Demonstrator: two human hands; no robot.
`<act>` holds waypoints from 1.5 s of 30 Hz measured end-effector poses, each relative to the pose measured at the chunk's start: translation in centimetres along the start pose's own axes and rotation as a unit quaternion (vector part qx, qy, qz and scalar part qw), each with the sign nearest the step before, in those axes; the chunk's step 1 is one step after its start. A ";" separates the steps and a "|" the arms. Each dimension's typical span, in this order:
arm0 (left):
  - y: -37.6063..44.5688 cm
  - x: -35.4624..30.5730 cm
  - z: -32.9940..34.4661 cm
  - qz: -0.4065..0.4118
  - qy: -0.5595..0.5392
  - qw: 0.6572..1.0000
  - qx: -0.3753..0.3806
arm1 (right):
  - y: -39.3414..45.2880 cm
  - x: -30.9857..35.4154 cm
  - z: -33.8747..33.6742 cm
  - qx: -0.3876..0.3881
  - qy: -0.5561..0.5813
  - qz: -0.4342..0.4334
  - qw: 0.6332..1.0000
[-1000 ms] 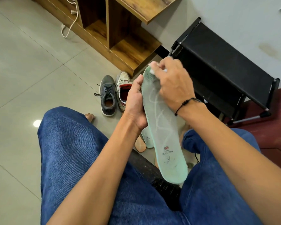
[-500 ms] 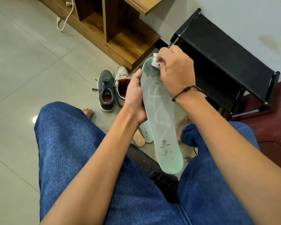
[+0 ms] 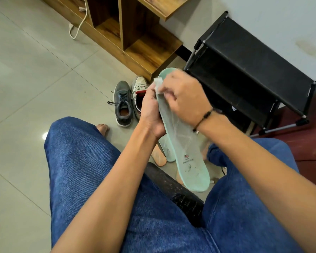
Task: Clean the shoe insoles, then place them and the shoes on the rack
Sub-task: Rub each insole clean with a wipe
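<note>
Between the knees, held up over the floor: mint-green insole (image 3: 185, 152), toe end up and heel end down, printed face toward the camera. Gripped along its left edge by the left hand (image 3: 150, 114), fingers curled behind and thumb at the front, probably to brace it as a firm backing for rubbing. Pressed against its upper part by the right hand (image 3: 185, 99), fingers curled and pinching a small white wipe (image 3: 158, 84) that pokes out at the insole's left edge near the toe. Dark specks visible near the heel, so cleaning judged unfinished there.

On the tiles beneath, partly hidden behind the held insole: a second mint-green insole (image 3: 169, 154) and an orange-tan insole (image 3: 159, 157) side by side, with another tan edge just showing lower down; kept within reach, presumably awaiting their turn.

Further out, a grey sneaker (image 3: 122, 105) and a white sneaker (image 3: 140, 92) side by side, touching, toes pointing away. Inside the grey one, a tan footbed showing; inside the white one, a red lining, insole apparently out.

To the right, against the wall, black shoe rack (image 3: 259, 70): top tier bare of shoes, lower tier too dark to tell. Nothing of the task's things seen on it yet.
</note>
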State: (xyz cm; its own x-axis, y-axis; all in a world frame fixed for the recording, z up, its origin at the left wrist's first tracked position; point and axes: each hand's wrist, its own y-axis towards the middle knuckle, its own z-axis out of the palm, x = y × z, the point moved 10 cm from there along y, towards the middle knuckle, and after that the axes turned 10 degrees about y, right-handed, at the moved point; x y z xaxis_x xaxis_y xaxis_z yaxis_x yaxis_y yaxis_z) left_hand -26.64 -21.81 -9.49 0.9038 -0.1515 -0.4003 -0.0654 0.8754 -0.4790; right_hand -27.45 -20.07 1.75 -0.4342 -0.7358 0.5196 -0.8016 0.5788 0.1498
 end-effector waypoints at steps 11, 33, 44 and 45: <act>-0.7 -1.0 1.3 0.016 -0.035 0.998 0.054 | -0.7 -1.1 -0.3 0.016 0.117 0.124 0.985; -0.1 -0.6 0.5 0.013 0.003 1.000 0.025 | 0.8 -2.8 -0.8 -0.068 0.098 0.135 0.984; 0.7 -0.5 -0.9 -0.013 -0.022 1.000 0.013 | -4.1 0.0 1.3 0.035 0.181 0.186 0.965; 0.7 -0.3 -1.0 -0.024 -0.016 0.999 0.018 | -4.7 0.4 1.5 0.074 0.185 0.184 0.963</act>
State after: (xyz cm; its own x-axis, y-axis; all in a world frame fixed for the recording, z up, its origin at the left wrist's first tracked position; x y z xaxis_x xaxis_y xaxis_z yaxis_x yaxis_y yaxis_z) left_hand -27.44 -21.59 -10.51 0.9188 -0.1787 -0.3519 -0.0077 0.8834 -0.4685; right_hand -24.52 -23.61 0.01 -0.5460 -0.2991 0.7825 -0.6827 0.7003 -0.2087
